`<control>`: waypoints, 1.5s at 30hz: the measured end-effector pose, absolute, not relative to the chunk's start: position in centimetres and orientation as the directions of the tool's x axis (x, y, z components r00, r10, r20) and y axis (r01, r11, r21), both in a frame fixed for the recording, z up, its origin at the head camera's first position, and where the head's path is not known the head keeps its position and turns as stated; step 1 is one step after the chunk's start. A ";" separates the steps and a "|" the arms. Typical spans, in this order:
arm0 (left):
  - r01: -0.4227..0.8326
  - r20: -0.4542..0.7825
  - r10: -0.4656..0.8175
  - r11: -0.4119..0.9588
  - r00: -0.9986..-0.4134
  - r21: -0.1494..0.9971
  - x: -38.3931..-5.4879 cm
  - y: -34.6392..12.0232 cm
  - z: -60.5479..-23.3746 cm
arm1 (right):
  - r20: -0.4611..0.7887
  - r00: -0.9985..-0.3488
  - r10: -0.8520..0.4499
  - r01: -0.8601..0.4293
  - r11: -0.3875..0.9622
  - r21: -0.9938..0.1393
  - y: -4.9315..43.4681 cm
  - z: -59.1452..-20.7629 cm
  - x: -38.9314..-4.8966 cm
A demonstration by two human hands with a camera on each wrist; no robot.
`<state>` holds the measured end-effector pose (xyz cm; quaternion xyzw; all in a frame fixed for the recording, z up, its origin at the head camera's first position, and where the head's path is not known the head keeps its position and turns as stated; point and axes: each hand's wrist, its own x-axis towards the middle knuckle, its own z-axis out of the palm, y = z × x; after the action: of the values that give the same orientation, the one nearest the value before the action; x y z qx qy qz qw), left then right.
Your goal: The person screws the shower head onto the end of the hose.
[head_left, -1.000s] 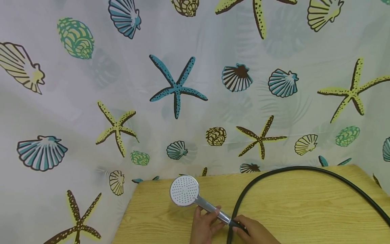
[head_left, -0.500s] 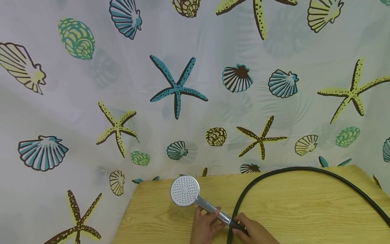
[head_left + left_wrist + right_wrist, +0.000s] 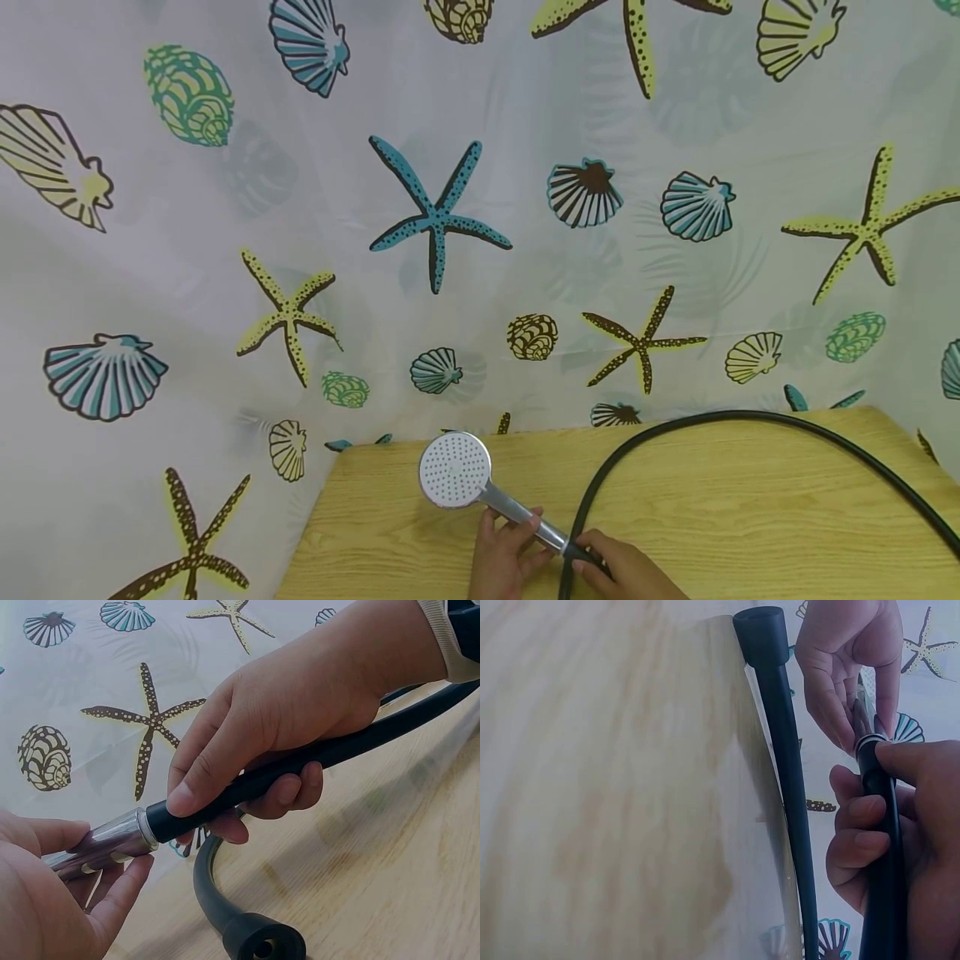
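A chrome shower head [image 3: 454,469] with a round, perforated white face points up and left above the table in the head view. My left hand [image 3: 497,554] holds its handle [image 3: 517,507] between thumb and fingers. On the right, my right hand [image 3: 628,568] grips the end of a black hose [image 3: 375,736], thumb along the top and fingers curled beneath. That hose end meets the metal collar [image 3: 148,829] at the base of the handle, in line with it. The hose's other end, a flared black fitting [image 3: 762,634], hangs loose near the hands.
The hose loops in a wide arc [image 3: 720,415] over the back and right of the wooden table [image 3: 382,508]. Behind and beside the table hangs a white curtain [image 3: 510,108] printed with shells and starfish.
The right fingers shift slightly where they grip the hose end. The left hand and shower head stay in place.
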<state>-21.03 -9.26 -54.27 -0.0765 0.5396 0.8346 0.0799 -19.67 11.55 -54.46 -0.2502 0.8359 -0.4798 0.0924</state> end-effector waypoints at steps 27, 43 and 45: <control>-0.225 -0.218 0.065 -0.413 -0.974 0.883 -21.1 -9.3 -54.3 | 0.099 -0.857 -0.506 -0.334 0.399 -0.854 11.5 -54.9 -19.6; -0.218 -0.210 0.066 -0.405 -0.976 0.888 -20.9 -9.3 -53.8 | 0.072 -0.866 -0.495 -0.306 0.411 -0.859 11.4 -54.6 -19.5; -0.222 -0.214 0.066 -0.404 -0.975 0.887 -21.0 -9.4 -53.9 | 0.074 -0.865 -0.497 -0.310 0.412 -0.857 11.4 -54.6 -19.4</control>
<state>-20.97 -9.36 -53.89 -0.0724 0.5391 0.8346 0.0865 -19.45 11.44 -54.61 -0.2415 0.8347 -0.4855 0.0963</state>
